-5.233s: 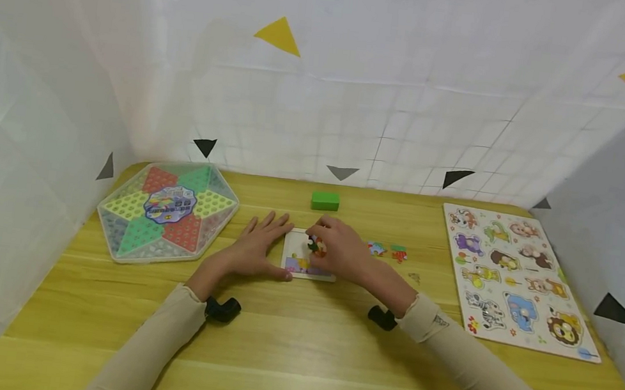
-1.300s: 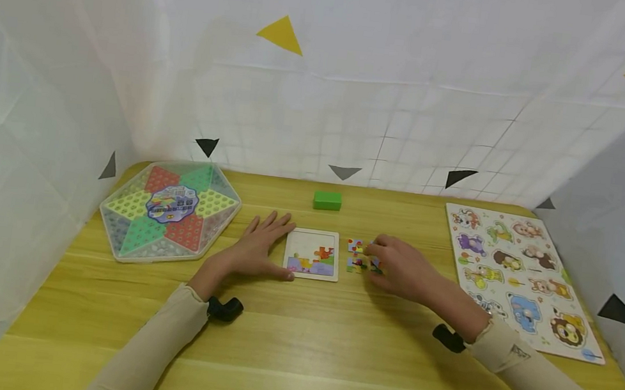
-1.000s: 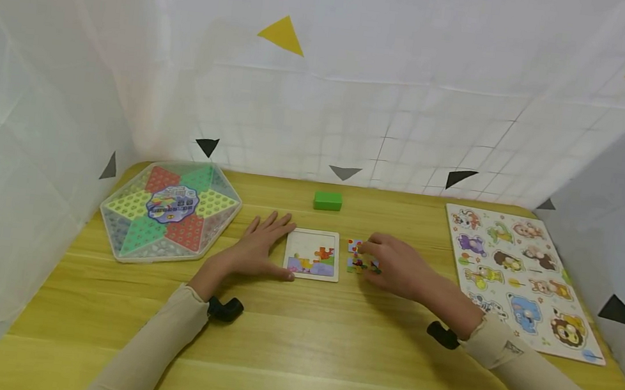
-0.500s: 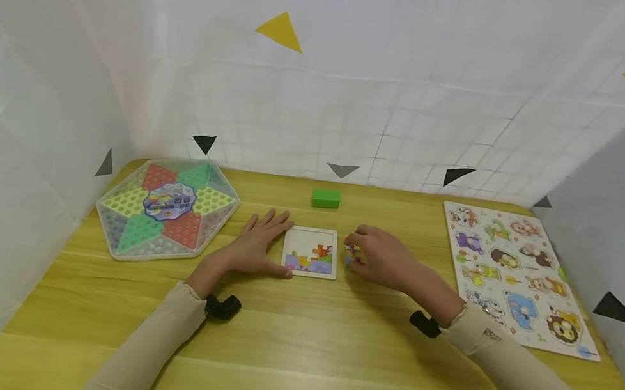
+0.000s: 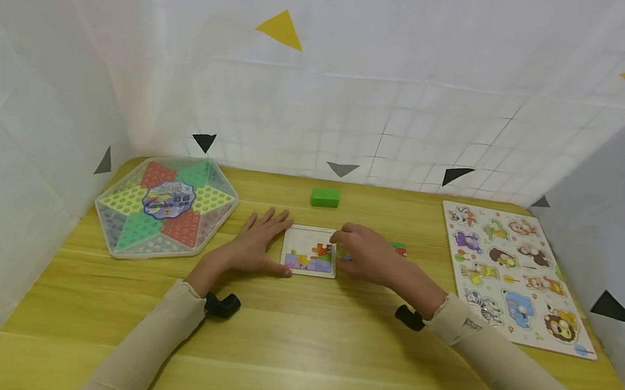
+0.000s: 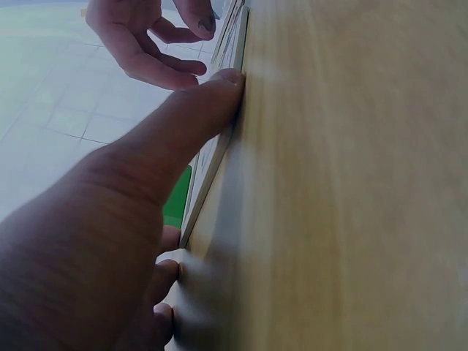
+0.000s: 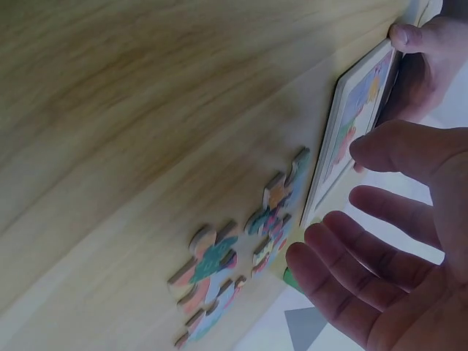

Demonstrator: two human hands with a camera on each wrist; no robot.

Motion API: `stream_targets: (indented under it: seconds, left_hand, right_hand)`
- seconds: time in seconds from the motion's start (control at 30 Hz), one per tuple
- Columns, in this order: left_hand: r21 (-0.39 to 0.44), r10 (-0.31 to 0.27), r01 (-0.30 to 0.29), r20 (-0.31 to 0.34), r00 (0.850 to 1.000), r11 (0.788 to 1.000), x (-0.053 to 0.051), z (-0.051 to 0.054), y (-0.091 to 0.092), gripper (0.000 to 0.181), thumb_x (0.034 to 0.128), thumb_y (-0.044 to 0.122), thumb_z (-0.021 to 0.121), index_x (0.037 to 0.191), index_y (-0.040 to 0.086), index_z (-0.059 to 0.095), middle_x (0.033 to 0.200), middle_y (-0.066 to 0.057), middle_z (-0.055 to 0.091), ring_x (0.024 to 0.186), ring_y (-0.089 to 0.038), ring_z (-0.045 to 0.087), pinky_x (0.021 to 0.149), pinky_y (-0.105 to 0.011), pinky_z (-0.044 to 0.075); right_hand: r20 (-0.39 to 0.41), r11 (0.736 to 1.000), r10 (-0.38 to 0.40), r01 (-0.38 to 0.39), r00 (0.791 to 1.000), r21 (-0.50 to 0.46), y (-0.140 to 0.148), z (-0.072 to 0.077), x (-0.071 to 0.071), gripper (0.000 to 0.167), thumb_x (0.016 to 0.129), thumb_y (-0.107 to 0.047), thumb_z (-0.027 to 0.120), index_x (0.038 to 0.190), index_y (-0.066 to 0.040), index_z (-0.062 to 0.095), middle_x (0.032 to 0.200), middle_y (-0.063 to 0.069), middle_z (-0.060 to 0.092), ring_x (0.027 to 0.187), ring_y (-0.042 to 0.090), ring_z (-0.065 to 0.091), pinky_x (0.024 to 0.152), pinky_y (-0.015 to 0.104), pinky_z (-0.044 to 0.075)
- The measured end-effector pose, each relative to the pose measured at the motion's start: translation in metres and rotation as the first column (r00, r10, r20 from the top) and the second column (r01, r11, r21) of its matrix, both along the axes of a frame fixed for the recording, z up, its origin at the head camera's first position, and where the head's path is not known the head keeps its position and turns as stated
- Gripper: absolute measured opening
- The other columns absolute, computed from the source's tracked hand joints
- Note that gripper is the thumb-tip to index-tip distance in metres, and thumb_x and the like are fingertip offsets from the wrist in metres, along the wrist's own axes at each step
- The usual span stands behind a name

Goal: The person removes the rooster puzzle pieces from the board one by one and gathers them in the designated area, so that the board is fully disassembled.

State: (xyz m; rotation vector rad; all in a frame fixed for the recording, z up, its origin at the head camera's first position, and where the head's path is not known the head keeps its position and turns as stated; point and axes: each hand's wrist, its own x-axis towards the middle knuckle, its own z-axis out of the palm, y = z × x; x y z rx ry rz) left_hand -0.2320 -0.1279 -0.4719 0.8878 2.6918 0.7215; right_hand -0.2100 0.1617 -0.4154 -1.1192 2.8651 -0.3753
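My left hand [image 5: 251, 249] lies with fingers spread along the left side of a small white-rimmed puzzle tray [image 5: 311, 229], its thumb touching the near-left corner. Joined pieces with purple, yellow, green and orange printing [image 5: 307, 261] fill the tray's lower part; the upper part shows bare white. My right hand [image 5: 366, 252] hovers at the tray's right edge, fingers loosely bent. In the right wrist view, its thumb and fingers stand apart with nothing seen between them. Loose jigsaw pieces [image 7: 208, 267] lie on the table under this hand, mostly hidden from the head view.
A green block [image 5: 325, 198] stands behind the tray. To the left lies a hexagonal Chinese checkers box [image 5: 166, 207], and to the right an animal peg puzzle board [image 5: 517, 276]. White sheeting [image 5: 322, 106] encloses the wooden table [image 5: 283, 346] at back and sides.
Earlier the right hand held a piece over the tray, then reached among the loose pieces at right. Over the last second it has moved left to the tray's edge. The left hand stays put.
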Motion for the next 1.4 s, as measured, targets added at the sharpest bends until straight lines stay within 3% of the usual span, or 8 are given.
stream_targets:
  seconds: [0.57,1.03,1.4]
  left_hand:
    - [0.009,-0.015,0.015,0.003,1.000,1.000,0.002,-0.002,0.001,0.113,0.0761,0.069,0.074,0.161,0.014,0.024,0.167,-0.006,0.009,0.152,-0.031,-0.002,0.118,-0.056,-0.006]
    - [0.011,-0.017,0.017,-0.007,1.000,1.000,0.000,-0.003,-0.002,0.114,0.0753,0.073,0.072,0.161,0.015,0.023,0.168,-0.005,0.008,0.152,-0.029,-0.004,0.118,-0.055,-0.006]
    - [0.030,-0.014,0.014,-0.004,1.000,0.999,0.000,-0.001,-0.002,0.113,0.0764,0.070,0.073,0.161,0.014,0.024,0.167,-0.006,0.009,0.152,-0.029,-0.003,0.118,-0.055,-0.006]
  right_hand:
    - [0.045,0.999,-0.002,0.001,0.999,0.033,-0.015,-0.008,-0.007,0.038,0.083,-0.020,0.081,0.116,-0.004,0.072,0.106,0.009,0.065,0.091,0.020,0.061,0.080,0.036,0.054]
    - [0.041,0.999,0.028,-0.029,0.999,0.024,-0.030,-0.010,-0.011,0.036,0.084,-0.019,0.081,0.116,-0.005,0.071,0.102,0.005,0.064,0.085,0.016,0.060,0.075,0.035,0.053]
    - [0.043,0.998,0.039,-0.041,0.998,0.052,-0.034,-0.012,-0.015,0.028,0.084,-0.021,0.081,0.107,-0.009,0.072,0.091,0.001,0.060,0.078,0.014,0.052,0.070,0.032,0.049]
